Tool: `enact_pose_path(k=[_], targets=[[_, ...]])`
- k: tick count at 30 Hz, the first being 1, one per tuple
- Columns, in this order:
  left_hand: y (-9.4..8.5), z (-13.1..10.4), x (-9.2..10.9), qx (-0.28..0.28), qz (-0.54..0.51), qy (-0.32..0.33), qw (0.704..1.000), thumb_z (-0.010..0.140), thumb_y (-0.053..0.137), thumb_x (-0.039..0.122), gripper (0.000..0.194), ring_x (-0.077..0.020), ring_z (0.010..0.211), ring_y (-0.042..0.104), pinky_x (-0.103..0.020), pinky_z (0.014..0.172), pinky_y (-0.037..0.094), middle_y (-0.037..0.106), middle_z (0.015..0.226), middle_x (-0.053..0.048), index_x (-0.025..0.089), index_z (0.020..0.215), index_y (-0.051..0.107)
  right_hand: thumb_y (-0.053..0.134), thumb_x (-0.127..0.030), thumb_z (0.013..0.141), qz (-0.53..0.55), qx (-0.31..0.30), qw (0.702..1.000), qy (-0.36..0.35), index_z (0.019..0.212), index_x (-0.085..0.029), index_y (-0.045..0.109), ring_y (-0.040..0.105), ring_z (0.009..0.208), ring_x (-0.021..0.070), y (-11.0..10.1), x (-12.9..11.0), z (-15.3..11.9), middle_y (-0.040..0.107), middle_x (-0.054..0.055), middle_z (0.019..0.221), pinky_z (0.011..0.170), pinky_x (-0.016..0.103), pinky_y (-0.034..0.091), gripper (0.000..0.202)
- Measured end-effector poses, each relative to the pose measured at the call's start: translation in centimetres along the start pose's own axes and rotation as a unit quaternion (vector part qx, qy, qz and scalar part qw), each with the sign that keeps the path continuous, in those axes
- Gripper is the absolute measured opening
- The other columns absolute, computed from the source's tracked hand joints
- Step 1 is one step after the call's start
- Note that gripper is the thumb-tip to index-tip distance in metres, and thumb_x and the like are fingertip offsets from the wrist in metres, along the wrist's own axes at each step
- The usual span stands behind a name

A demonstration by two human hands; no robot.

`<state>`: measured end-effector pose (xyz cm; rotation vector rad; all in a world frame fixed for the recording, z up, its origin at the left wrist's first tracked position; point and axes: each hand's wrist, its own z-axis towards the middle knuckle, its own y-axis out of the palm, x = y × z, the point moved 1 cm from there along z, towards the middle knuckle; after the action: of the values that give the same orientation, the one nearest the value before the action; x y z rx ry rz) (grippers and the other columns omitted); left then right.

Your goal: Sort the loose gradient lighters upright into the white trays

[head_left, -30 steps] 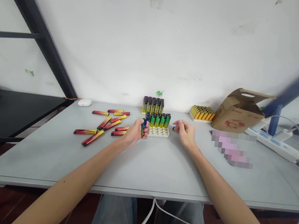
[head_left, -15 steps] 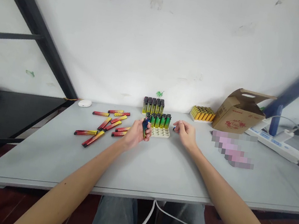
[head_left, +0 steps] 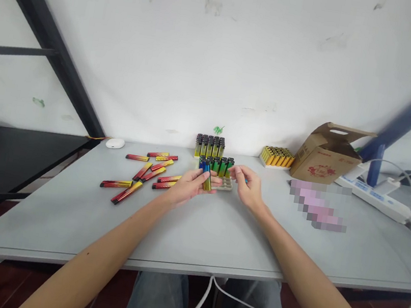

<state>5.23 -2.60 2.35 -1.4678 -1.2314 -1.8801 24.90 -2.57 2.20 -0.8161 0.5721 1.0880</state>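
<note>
L hand [head_left: 190,185] clamped on blue-yellow lighter [head_left: 207,181], tilted, ctr of frame. R hand [head_left: 250,189], just R of ctr: fingers curled, grip can't be told. Pale tray [head_left: 227,184] w/ upright green lighters [head_left: 222,167], ctr; red-yellow lighters [head_left: 142,171], mid-L.

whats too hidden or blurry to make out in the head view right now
Head view:
Small blue item: mostly covered by the right hand.
Tray: front left part behind the left hand and blue-yellow lighter.
Pink item: details lost to pixelation.
Cardboard box: small lettering too tiny to read.
</note>
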Motion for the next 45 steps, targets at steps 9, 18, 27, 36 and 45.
enact_pose_path(k=[9, 18, 27, 36, 45], targets=[[-0.7, 0.3, 0.0, 0.031, 0.12, 0.038, 0.992, 0.082, 0.065, 0.051, 0.045, -0.0225, 0.084, 0.071, -0.039, 0.078, 0.056, 0.073, 0.101, -0.013, 0.012, 0.104, 0.065, 0.063, -0.036, 0.083, 0.067, -0.08, 0.994, -0.031, 0.099, -0.022, 0.069, 0.066, 0.083, 0.0176, 2.7, -2.8, 2.9, 0.072, 0.003, 0.088, 0.079, 0.033, 0.051, 0.023], [-0.8, 0.1, 0.0, 0.017, 0.256, 0.059, 0.965, 0.083, 0.06, 0.056, 0.044, -0.0184, 0.076, 0.07, -0.032, 0.074, 0.053, 0.073, 0.093, -0.009, 0.014, 0.092, 0.067, 0.076, -0.039, 0.07, 0.16, -0.126, 0.976, 0.071, 0.087, -0.02, 0.069, 0.063, 0.06, 0.0139, 2.6, -2.4, 2.2, 0.071, 0.002, 0.077, 0.062, 0.031, 0.052, 0.026], [-1.4, 0.1, 1.4, 0.17, 0.239, 0.083, 0.952, 0.085, 0.055, 0.054, 0.043, -0.0208, 0.079, 0.071, -0.032, 0.071, 0.052, 0.074, 0.088, -0.01, 0.015, 0.1, 0.064, 0.077, -0.045, 0.066, 0.176, 0.029, 0.98, 0.088, 0.086, -0.02, 0.068, 0.066, 0.079, 0.0177, 0.9, -1.4, 3.4, 0.072, 0.004, 0.083, 0.074, 0.031, 0.053, 0.033], [-2.5, 0.0, 2.3, 0.278, 0.254, 0.145, 0.915, 0.083, 0.055, 0.041, 0.028, -0.0133, 0.058, 0.061, -0.026, 0.06, 0.048, 0.066, 0.062, -0.002, 0.015, 0.086, 0.065, 0.064, -0.032, 0.082, -0.052, -0.024, 0.998, -0.034, 0.093, -0.024, 0.069, 0.066, 0.087, 0.0203, 3.1, -0.2, 1.6, 0.073, 0.004, 0.095, 0.08, 0.036, 0.051, 0.014], [-2.5, -0.2, 2.8, 0.292, 0.269, 0.158, 0.904, 0.084, 0.053, 0.038, 0.027, -0.0118, 0.055, 0.059, -0.024, 0.058, 0.047, 0.063, 0.061, -0.001, 0.015, 0.083, 0.066, 0.059, -0.035, 0.088, -0.191, -0.013, 0.972, -0.137, 0.096, -0.026, 0.073, 0.055, 0.113, 0.0267, 2.8, 0.2, 1.5, 0.068, 0.007, 0.113, 0.098, 0.046, 0.046, 0.018]])
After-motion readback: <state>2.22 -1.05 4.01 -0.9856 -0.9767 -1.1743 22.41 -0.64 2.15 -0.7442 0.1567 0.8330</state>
